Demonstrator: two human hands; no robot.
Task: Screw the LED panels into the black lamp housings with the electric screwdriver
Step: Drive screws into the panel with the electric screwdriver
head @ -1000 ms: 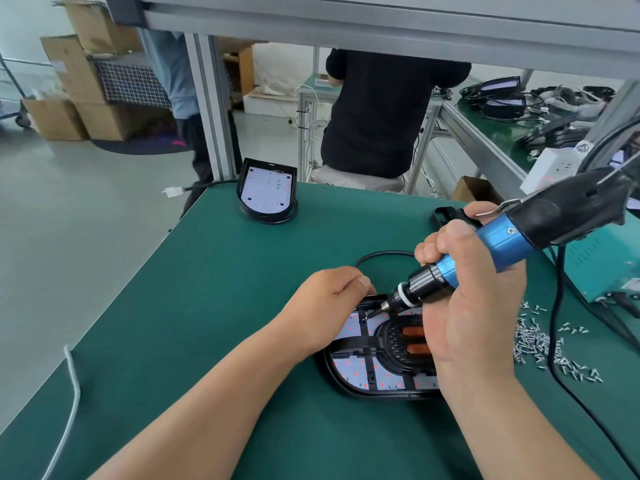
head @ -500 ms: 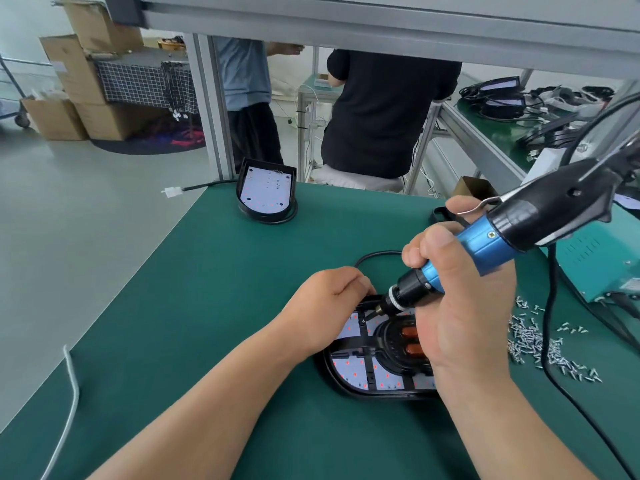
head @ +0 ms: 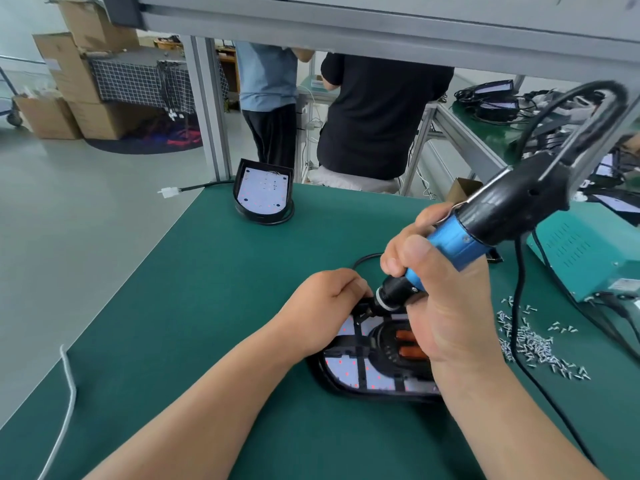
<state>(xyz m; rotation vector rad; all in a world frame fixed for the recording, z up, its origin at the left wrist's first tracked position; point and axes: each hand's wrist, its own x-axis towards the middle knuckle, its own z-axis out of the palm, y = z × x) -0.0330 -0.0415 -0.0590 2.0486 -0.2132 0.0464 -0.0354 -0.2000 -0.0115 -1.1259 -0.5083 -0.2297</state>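
The right grip (head: pixel 450 306) is wrapped tight round the electric screwdriver (head: pixel 485 220), with its fingers on the blue barrel. The tool is tilted, its tip pointing down and to the left. Directly beneath this grip the lamp housing (head: pixel 346 388) lies flat on the worktop (head: pixel 207 289). Its LED panel (head: pixel 343 367) shows white with red dots between black ribs. The tip comes down at the housing's far-left corner. The bit is too dark to make out, and I cannot tell whether a screw sits under it. The right grip and wrist cover the housing's right side.

The left grip (head: pixel 322 306) lies just left of the tip, curled over that same corner. Its fingertips are hidden, so I cannot tell whether they pinch anything.

To the right of the right grip lies a scatter of loose screws (head: pixel 533 344), crossed by the tool's black cable (head: pixel 517 306). Beyond them a green box (head: pixel 588 251) is cut off by the picture's edge. To the left of the left grip, open worktop runs to its left edge, where a white cord (head: pixel 67 393) trails. Well beyond both grips a second housing (head: pixel 263 192) stands propped near the far edge beside a metal post (head: pixel 211 109). Two people (head: pixel 377 116) stand behind it, cut off above by the beam.
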